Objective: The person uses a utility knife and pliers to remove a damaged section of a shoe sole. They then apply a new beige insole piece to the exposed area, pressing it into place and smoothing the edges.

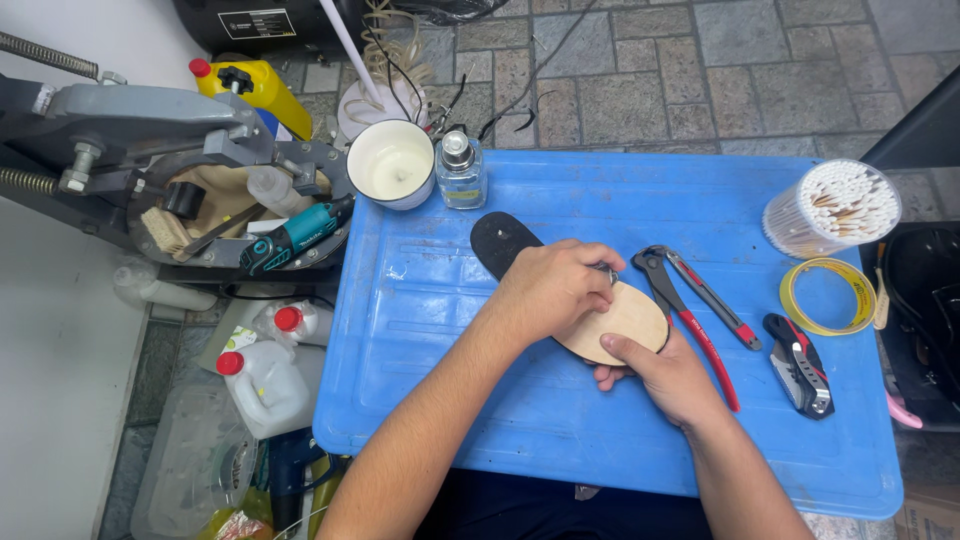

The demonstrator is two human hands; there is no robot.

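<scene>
Both hands clamp one shoe sole (600, 315) on the blue table (420, 330): the left hand (553, 290) presses down over its middle, and the right hand (668, 378) pinches the tan end, thumb on top and fingers beneath. Its black end sticks out beyond the left hand. Red-handled pincers (700, 310) lie just right of the grip; a slipping thumb could knock them. A glass bottle (461, 170) stands farther off.
</scene>
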